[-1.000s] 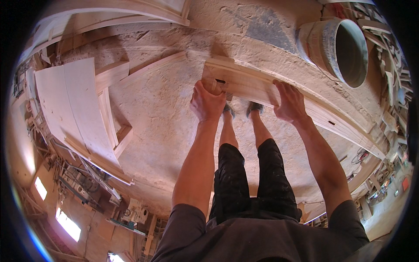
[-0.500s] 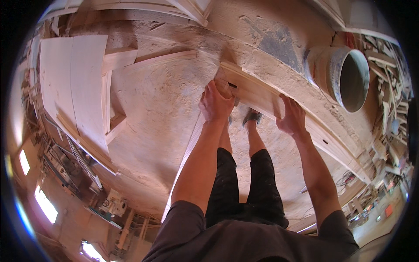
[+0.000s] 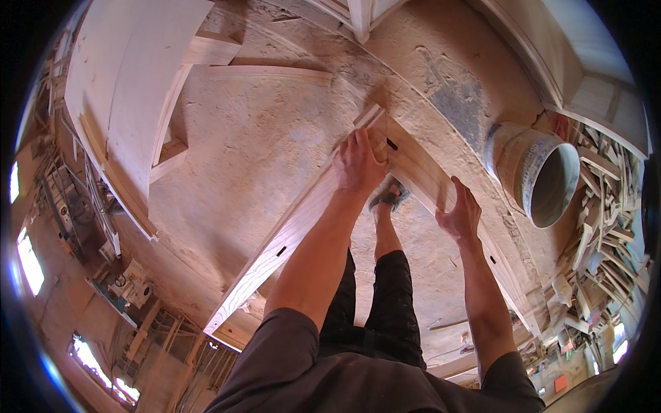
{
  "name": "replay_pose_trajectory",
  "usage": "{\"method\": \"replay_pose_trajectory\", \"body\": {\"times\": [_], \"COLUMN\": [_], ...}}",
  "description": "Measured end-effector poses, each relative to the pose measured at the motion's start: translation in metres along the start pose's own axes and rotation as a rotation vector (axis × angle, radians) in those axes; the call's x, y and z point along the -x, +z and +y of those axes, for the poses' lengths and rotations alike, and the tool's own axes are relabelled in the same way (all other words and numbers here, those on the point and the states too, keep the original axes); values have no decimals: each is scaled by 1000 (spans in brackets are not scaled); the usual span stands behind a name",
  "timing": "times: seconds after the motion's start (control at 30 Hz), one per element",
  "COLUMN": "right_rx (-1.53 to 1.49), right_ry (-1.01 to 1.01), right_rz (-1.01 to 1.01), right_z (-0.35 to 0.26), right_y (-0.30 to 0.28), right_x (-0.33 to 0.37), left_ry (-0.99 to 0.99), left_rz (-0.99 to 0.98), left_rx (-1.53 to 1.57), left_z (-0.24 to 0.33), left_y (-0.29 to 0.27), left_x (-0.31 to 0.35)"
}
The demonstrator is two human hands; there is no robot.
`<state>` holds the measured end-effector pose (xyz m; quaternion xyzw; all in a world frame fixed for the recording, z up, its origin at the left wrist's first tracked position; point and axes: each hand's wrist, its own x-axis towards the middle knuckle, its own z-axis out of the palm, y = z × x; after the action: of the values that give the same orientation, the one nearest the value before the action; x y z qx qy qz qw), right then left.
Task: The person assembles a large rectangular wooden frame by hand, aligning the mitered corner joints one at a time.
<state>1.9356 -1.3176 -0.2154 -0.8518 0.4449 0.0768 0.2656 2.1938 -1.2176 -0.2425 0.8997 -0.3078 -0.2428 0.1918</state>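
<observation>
Two long pale wooden boards meet at a corner in front of me, one running toward the lower left and the other toward the lower right. My left hand [image 3: 360, 163] is closed around the left board [image 3: 272, 237] close to that corner. On the right board [image 3: 418, 160] my right hand [image 3: 460, 212] grips the upper edge, thumb on the near side and fingers over the far one. Small dark slots show in both boards. The corner joint is partly behind my left hand.
Pale wooden panels [image 3: 124, 89] stand at the left. A dusty bucket [image 3: 513, 165] lies on its side at the right, by a heap of wood offcuts [image 3: 599, 227]. A white cabinet-like frame [image 3: 592, 96] is at the upper right. My sandalled foot [image 3: 390, 197] is below the corner.
The left board has tilted, so its broad face and slot now show instead of a thin edge. The corner sits farther right in view, and both hands keep their grip.
</observation>
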Motion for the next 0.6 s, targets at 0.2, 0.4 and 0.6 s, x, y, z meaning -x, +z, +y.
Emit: {"method": "replay_pose_trajectory", "body": {"times": [0.2,0.4,0.6], "right_rx": [-2,-20,-30], "right_ry": [-87,-66,-88], "right_rz": [82,88,122], "right_z": [-2,4,3], "right_y": [-3,4,4], "right_x": [-1,1,1], "left_ry": [6,-15,-28], "left_rz": [11,-28,-48], "left_rx": [-5,-48,-81], "left_z": [4,7,9], "left_y": [-2,-5,-9], "left_x": [0,-1,-2]}}
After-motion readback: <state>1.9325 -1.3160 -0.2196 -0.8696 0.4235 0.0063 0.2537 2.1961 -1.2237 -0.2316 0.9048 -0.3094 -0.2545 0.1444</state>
